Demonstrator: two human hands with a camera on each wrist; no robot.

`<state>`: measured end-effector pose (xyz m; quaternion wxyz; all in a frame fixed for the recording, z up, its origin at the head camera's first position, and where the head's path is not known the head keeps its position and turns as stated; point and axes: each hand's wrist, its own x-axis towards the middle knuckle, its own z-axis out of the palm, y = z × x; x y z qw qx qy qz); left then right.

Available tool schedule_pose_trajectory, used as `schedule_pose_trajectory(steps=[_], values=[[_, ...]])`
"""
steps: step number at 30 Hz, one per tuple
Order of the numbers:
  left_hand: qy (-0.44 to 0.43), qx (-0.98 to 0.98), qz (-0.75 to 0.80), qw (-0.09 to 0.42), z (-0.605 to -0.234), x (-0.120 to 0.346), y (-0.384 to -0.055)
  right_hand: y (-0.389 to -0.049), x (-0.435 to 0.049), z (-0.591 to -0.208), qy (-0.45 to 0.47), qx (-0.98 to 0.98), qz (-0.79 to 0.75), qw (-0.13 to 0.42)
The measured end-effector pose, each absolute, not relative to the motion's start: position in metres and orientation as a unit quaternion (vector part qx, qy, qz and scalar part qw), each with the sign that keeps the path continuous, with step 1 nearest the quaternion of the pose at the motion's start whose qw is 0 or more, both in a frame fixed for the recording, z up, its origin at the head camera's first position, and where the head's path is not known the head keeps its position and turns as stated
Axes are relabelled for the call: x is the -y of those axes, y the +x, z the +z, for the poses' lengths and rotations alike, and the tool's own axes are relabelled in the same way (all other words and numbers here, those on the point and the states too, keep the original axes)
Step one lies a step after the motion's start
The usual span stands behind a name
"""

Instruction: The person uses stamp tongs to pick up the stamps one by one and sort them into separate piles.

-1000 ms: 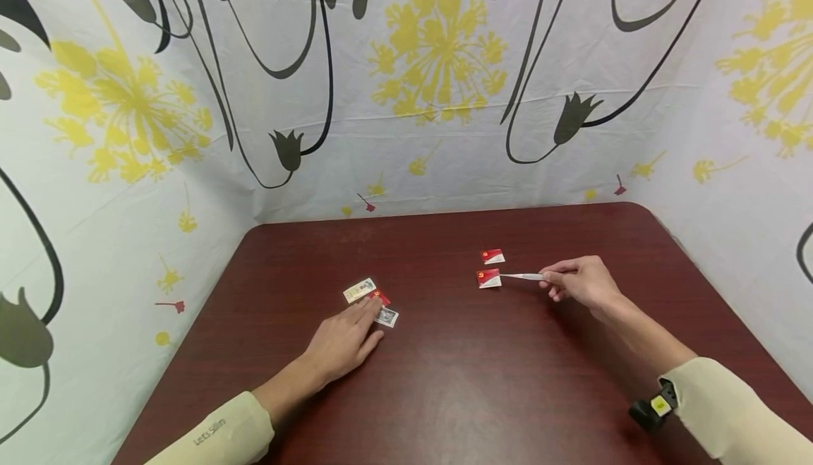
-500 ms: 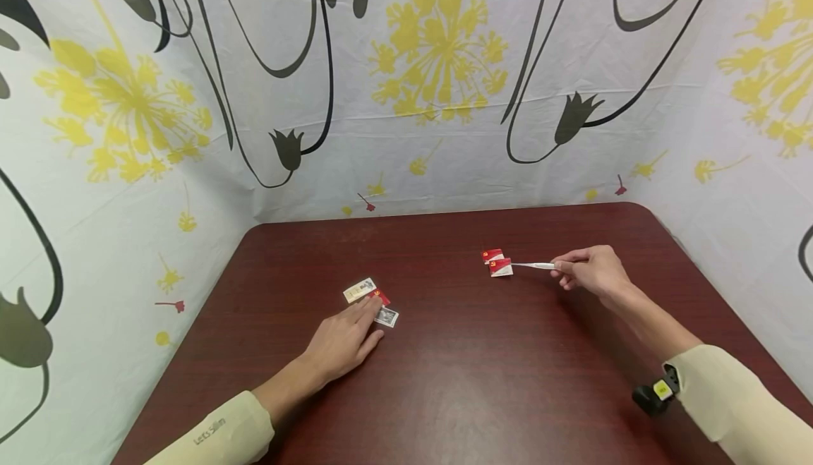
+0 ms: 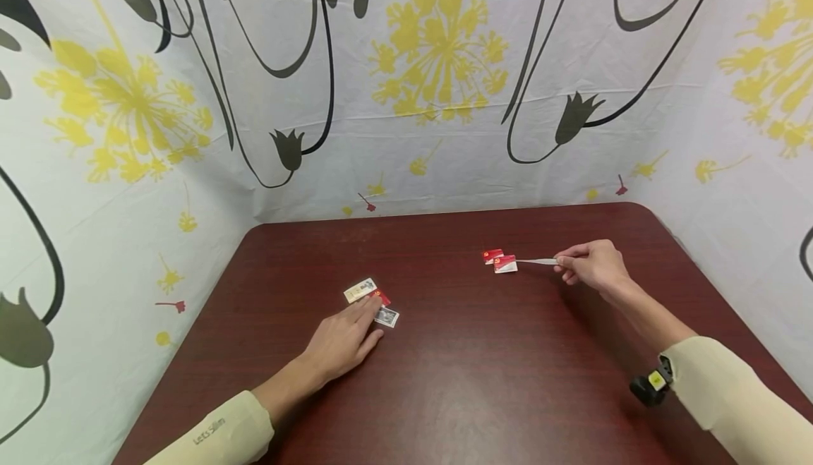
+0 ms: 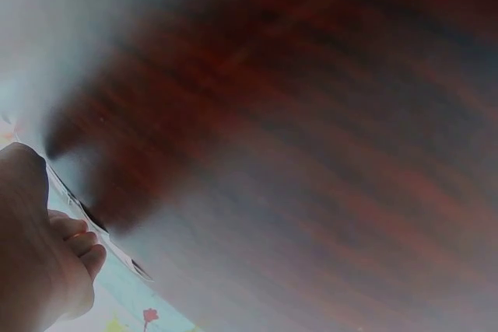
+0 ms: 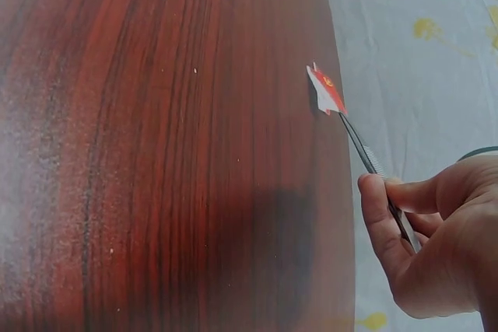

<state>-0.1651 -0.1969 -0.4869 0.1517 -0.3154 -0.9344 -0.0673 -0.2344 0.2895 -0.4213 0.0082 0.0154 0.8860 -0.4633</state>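
Observation:
My right hand (image 3: 595, 267) pinches silver tweezers (image 5: 369, 159) between thumb and fingers. At their tips is a red-and-white stamp (image 3: 506, 265) with a yellow emblem. It overlaps a similar red-and-white stamp (image 3: 488, 256) just behind it in the head view. On the left, my left hand (image 3: 339, 345) rests palm down with its fingertips over several small stamps. A cream one (image 3: 359, 291) and a grey picture stamp (image 3: 388, 318) stick out beside the fingers, and a red one (image 3: 382, 297) shows partly between them. The left wrist view catches the stamps only edge-on.
Everything lies on a dark red wooden table (image 3: 457, 373) with rounded far corners. White cloth (image 3: 356, 98) with yellow and grey flower prints hangs behind it and along both sides. A small black device (image 3: 651, 384) is strapped at the right wrist.
The right hand has moved away and slightly right, carrying the stamp in the tweezers from in front of the other red-and-white stamp to overlap its right part. The left hand has stayed still.

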Motion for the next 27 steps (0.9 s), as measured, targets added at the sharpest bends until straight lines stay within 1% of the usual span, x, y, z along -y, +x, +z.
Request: schedule_pose_trajectory(steps=[20,27], values=[[-0.307,0.939,-0.070,0.140,-0.488,0.196,-0.165,-0.240,-0.288,-0.431,0.021,-0.893,-0.450,-0.019],[-0.309,0.937,-0.066,0.147,-0.490,0.196,-0.165,-0.240,-0.286,-0.432,0.024,-0.892,-0.451,-0.022]])
